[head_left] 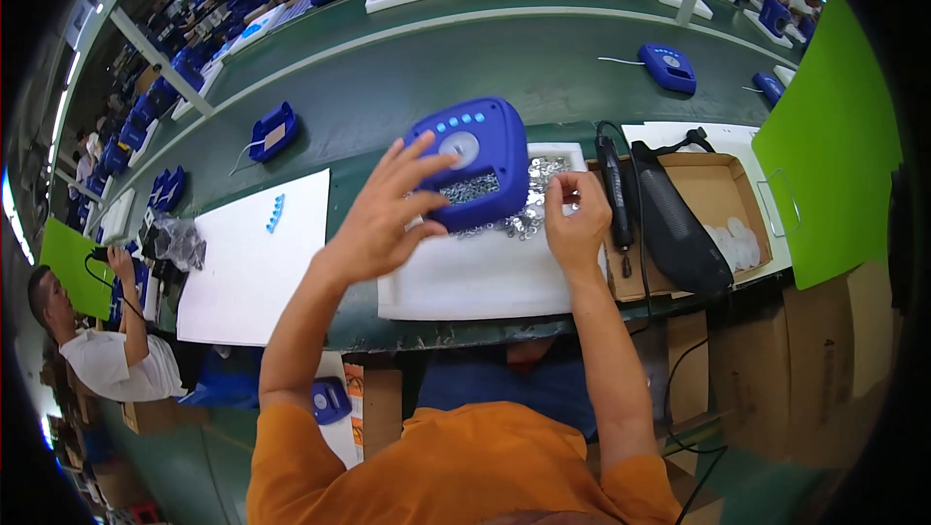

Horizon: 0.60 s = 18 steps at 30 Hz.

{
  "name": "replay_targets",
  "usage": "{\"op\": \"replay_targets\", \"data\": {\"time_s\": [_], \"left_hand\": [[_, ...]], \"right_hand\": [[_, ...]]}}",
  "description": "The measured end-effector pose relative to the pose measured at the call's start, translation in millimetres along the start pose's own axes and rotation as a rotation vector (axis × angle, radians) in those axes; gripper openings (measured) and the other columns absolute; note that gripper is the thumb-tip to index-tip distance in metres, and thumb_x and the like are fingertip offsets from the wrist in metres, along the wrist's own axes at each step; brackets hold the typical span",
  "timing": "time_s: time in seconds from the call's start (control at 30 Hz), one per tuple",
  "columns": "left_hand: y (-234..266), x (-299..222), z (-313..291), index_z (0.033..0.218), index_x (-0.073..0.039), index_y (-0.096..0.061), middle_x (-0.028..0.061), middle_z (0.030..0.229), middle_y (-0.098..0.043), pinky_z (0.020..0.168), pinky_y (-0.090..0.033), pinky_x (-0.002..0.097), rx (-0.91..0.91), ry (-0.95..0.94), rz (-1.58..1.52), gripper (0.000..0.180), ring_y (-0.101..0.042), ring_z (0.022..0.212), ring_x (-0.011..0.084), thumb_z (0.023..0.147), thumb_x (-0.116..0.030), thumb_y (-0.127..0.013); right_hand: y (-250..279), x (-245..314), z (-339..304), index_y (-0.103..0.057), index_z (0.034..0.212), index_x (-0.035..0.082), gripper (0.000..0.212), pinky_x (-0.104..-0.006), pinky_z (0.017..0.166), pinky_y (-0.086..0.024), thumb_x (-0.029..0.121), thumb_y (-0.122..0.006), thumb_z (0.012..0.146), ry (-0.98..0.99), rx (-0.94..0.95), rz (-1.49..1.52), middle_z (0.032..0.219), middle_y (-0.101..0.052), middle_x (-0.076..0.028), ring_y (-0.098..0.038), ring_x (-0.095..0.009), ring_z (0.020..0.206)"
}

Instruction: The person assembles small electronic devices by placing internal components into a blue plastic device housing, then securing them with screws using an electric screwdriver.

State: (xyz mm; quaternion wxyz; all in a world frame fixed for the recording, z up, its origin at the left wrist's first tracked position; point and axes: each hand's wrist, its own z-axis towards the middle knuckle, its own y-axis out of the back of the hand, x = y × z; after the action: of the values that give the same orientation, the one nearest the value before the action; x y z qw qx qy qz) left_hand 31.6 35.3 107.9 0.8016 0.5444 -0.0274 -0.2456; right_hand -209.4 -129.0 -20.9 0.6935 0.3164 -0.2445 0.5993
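A blue plastic housing panel (506, 142), with a row of light-blue buttons, a round pale dial and a rectangular window, is tilted above a white foam tray (475, 294). My left hand (388, 207) grips its left side, fingers spread over the front and thumb at the lower edge. Small shiny metal parts (531, 219) lie in the tray and show through the window. Just right of the panel, over these parts, my right hand (579, 224) has thumb and forefinger pinched together. Whatever is between them is too small to make out.
At right, a black electric screwdriver (612, 186) and black mesh pouch (681, 220) lie by a cardboard tray (742, 186) of clear plastic pieces. A white board (247, 278) bears a light-blue button strip (276, 214). Blue housings line the green conveyor (388, 64). A co-worker (112, 350) sits left.
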Motion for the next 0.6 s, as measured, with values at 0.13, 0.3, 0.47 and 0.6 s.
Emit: {"op": "replay_targets", "data": {"time_s": [0.13, 0.3, 0.47, 0.6], "left_hand": [[-25.3, 66.2, 45.5, 0.112, -0.004, -0.081, 0.0139, 0.168, -0.061, 0.141, -0.025, 0.0681, 0.002, 0.022, 0.087, 0.029, -0.036, 0.171, 0.0436, 0.089, -0.017, -0.092], [-81.7, 154.3, 108.8, 0.116, -0.006, -0.084, 0.0134, 0.17, -0.059, 0.14, -0.025, 0.0661, 0.108, 0.12, 0.218, 0.026, -0.036, 0.172, 0.0409, 0.094, -0.019, -0.088], [-132.3, 225.9, 117.2, 0.16, -0.01, -0.066, 0.0171, 0.181, -0.046, 0.14, -0.027, 0.0636, -0.074, 0.653, 0.414, 0.062, -0.035, 0.172, 0.0414, 0.104, -0.032, -0.081], [-129.7, 258.0, 85.4, 0.171, -0.012, -0.053, 0.019, 0.184, -0.042, 0.14, -0.027, 0.0633, 0.012, 0.779, 0.457, 0.071, -0.033, 0.173, 0.0437, 0.106, -0.03, -0.076]], "right_hand": [[3.1, -1.6, -2.5, -0.073, 0.097, 0.003, 0.007, -0.0388, 0.068, -0.058, 0.004, -0.08, 0.096, -0.002, 0.01, 0.0, 0.089, -0.073, -0.012, -0.071, -0.028, 0.075], [5.1, 0.1, -9.5, -0.073, 0.096, 0.004, 0.006, -0.0386, 0.068, -0.059, 0.005, -0.079, 0.096, 0.044, 0.033, -0.045, 0.09, -0.074, -0.012, -0.073, -0.027, 0.075], [-3.3, 4.9, -15.1, -0.074, 0.096, 0.004, 0.005, -0.0367, 0.066, -0.06, 0.003, -0.079, 0.095, -0.009, 0.126, -0.027, 0.09, -0.076, -0.011, -0.074, -0.026, 0.076], [-5.1, 1.0, -13.9, -0.075, 0.096, 0.003, 0.004, -0.0369, 0.066, -0.06, 0.003, -0.079, 0.095, -0.018, 0.143, -0.024, 0.089, -0.075, -0.012, -0.073, -0.026, 0.074]]}}
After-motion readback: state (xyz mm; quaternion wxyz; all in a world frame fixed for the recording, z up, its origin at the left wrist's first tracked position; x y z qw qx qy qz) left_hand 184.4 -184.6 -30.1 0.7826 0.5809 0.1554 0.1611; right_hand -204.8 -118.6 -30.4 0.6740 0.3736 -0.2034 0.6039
